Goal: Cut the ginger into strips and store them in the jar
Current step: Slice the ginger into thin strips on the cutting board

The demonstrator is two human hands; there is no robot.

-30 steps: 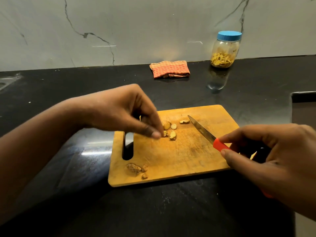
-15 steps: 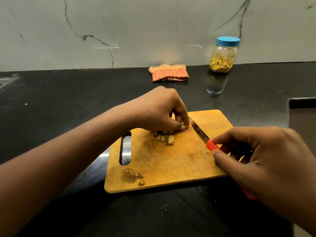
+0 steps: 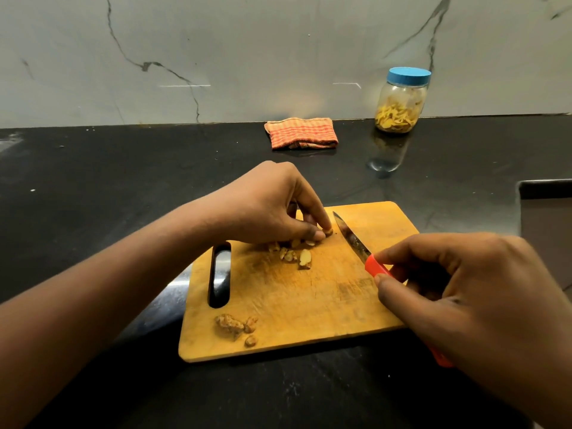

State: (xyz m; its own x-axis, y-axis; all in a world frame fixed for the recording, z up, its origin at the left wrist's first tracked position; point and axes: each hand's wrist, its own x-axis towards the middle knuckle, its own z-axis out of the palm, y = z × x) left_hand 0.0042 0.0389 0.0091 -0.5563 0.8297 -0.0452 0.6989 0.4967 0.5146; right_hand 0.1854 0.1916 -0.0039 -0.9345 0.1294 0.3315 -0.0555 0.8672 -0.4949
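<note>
The black bench (image 3: 93,187) carries a wooden cutting board (image 3: 309,308), with its slot handle at the left. On the near left corner of the board some rough ginger scraps (image 3: 232,325) are set aside. The left hand (image 3: 266,209) is over the far part of the board. Its fingers (image 3: 312,212) are curled down and pinch one small ginger piece (image 3: 328,232) against the wood. Partly under this hand, on its near side, lies a little heap of ginger slices (image 3: 294,254).

Just right of the pinched piece is the knife (image 3: 353,238). Its blade runs from far left to near right, close beside the piece but, as far as I can see, not in it. The right hand (image 3: 470,292) grasps the red handle, fingers (image 3: 411,253) wrapped around it. The piece lies to the left of the blade, so I think the next cut asks the blade to go slightly left and down.

Far right, by the wall, stands the jar (image 3: 400,103), lid on, with yellow strips inside, well apart from the board.
</note>
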